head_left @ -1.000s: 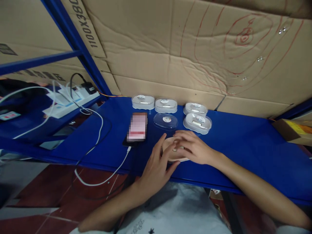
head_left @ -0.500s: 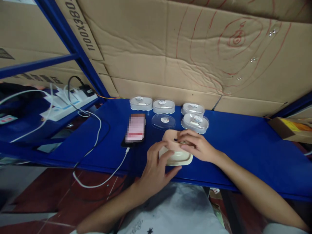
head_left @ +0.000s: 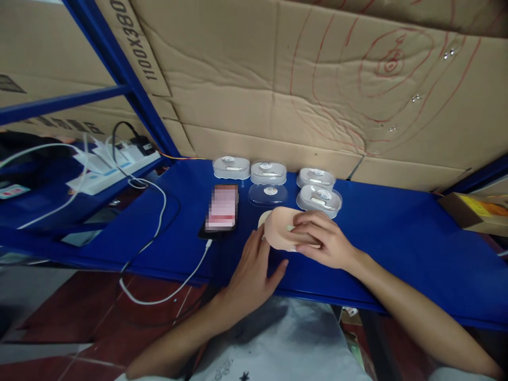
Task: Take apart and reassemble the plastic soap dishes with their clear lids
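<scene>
My right hand [head_left: 322,239] grips a peach, rounded, box-like piece [head_left: 274,230] with a hollow or opening in it, its fingers curled over the right part. A cream piece [head_left: 263,218] shows behind its left edge; most of it is hidden, and I cannot tell whether the two are joined. Beside them, my left hand [head_left: 252,272] has its fingers stretched out and thumb apart, fingertips at the left side of the peach piece. Just beyond lies a clear oval lid [head_left: 257,196] with a round sticker.
Several clear-lidded oval cases [head_left: 319,200] stand along the back by the cardboard wall [head_left: 238,79]. A phone [head_left: 221,209] with a white cable [head_left: 190,283] lies left of my hands. A power strip [head_left: 107,172] is further left, an open carton [head_left: 472,211] at the right.
The peach piece has tilted up and turned in my right hand, now covering most of the cream piece. My left hand has drawn back slightly to the left and its fingers have straightened.
</scene>
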`<action>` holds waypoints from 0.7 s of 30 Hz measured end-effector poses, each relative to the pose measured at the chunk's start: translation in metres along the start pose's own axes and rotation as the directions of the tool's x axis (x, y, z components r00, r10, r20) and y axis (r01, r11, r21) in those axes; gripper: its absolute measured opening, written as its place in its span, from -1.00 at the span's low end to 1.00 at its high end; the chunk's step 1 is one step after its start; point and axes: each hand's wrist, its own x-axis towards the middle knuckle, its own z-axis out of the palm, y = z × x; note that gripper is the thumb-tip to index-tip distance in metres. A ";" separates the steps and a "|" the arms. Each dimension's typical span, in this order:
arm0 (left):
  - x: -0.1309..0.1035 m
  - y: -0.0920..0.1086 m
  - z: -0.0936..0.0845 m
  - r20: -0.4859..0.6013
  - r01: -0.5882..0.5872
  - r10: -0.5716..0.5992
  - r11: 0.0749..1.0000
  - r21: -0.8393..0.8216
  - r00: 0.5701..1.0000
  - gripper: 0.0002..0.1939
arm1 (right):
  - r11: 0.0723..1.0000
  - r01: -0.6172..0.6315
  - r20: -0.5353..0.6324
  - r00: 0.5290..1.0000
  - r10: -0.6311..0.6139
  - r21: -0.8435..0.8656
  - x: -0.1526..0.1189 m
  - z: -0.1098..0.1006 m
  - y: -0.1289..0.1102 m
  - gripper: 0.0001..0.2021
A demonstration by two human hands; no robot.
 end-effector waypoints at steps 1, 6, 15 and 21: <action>0.000 0.000 -0.003 -0.027 0.018 -0.020 0.997 -0.077 0.999 -0.30 | 1.000 0.000 0.008 1.000 0.000 0.012 0.000 0.000 -0.002 -0.73; 0.003 -0.005 -0.015 -0.251 0.008 -0.058 0.981 -0.195 0.966 -0.51 | 0.999 0.036 0.111 0.993 -0.038 0.025 -0.001 -0.004 -0.009 -0.72; 0.005 -0.012 -0.002 0.154 -0.063 0.029 0.974 0.218 0.988 -0.37 | 0.977 -0.133 -0.058 0.990 0.125 -0.166 0.000 -0.005 0.013 -0.80; 0.008 -0.009 -0.004 0.134 -0.087 0.057 0.968 0.233 0.989 -0.68 | 0.985 -0.100 0.185 0.975 0.125 -0.138 -0.001 0.005 0.011 -0.81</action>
